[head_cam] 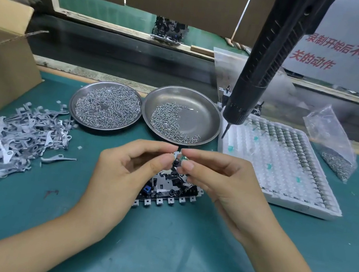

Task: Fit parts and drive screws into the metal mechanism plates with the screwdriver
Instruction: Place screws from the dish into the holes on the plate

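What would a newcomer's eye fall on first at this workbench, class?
Probably the two hands, left hand and right hand, pinching a small part over the metal mechanism plate at centre. Next, the black screwdriver hanging upper right, above two steel dishes of screws.

2 hands [120, 173] [220, 183] pinching small part [181, 157], mechanism plate [167, 189]

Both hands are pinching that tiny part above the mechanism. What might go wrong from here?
1. The small part, pinched by the left hand and right hand, may slip into the mechanism plate.
2. The hanging screwdriver sits close over the right screw dish; reaching up could spill screws.
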A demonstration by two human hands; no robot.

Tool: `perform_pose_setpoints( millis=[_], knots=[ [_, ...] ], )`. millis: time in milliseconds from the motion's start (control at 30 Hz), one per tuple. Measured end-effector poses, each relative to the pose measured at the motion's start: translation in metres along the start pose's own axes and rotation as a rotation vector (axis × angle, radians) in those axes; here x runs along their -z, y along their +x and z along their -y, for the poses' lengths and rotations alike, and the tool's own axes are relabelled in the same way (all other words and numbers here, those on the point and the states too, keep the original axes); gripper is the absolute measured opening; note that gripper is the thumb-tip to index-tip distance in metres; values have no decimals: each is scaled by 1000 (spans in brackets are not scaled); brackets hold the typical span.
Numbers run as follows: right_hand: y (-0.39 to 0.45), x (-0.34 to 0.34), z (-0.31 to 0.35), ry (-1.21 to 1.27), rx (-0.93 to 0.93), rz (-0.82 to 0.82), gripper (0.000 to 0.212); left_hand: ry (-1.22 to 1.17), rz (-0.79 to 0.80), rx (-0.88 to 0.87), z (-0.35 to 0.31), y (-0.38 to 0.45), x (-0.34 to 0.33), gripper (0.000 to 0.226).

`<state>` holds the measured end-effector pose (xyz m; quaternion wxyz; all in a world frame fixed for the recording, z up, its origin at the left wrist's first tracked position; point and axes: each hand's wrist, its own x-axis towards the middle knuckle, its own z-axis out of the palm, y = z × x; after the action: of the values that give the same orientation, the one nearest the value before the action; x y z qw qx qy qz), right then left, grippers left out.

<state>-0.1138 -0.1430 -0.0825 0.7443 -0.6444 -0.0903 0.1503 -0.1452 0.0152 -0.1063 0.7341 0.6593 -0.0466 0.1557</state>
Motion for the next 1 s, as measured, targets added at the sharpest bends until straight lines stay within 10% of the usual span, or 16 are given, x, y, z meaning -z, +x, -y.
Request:
perform_pose_setpoints(
  millis=[1000],
  knots=[
    [3, -1, -19, -519, 397, -35, 24, 290, 152, -55, 8, 14, 20, 35]
  ],
)
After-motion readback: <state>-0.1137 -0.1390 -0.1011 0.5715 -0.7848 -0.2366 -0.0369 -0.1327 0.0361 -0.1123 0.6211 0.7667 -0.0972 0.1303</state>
